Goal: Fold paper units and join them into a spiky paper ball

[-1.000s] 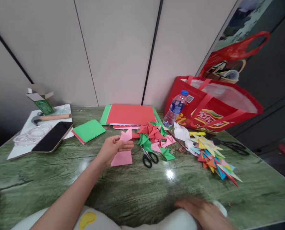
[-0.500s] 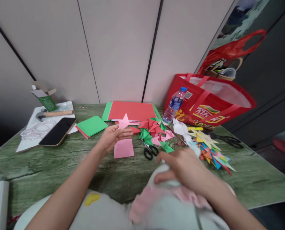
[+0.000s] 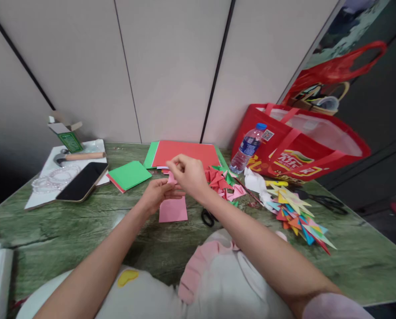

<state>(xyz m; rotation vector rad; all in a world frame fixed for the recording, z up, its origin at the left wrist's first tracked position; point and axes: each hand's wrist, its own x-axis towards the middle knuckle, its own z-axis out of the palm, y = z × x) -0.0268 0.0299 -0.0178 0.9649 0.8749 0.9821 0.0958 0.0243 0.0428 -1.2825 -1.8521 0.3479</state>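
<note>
In my left hand (image 3: 158, 193) is a small pink folded paper piece (image 3: 171, 178), held between thumb and fingers above the table. My right hand (image 3: 191, 175) reaches across to it with bent fingers pinched at the piece's upper tip, partly covering it. Just below my hands lies a flat pink paper square (image 3: 173, 211). Scissors (image 3: 207, 217) rest under my right forearm, with a black handle loop showing. Beside my right wrist, a pile of red, green and pink folded papers (image 3: 222, 180) is partly hidden.
Green paper squares (image 3: 130, 174) lie left, near a phone (image 3: 83, 181) and a hammer (image 3: 84, 156). Behind are red sheets (image 3: 198, 153). At right stand a water bottle (image 3: 248, 148) and a red bag (image 3: 294, 146), with a multicoloured folded-paper cluster (image 3: 300, 217) in front.
My right hand has moved from above my lap, up and left, to the pink folded piece in my left hand. The view has shifted slightly.
</note>
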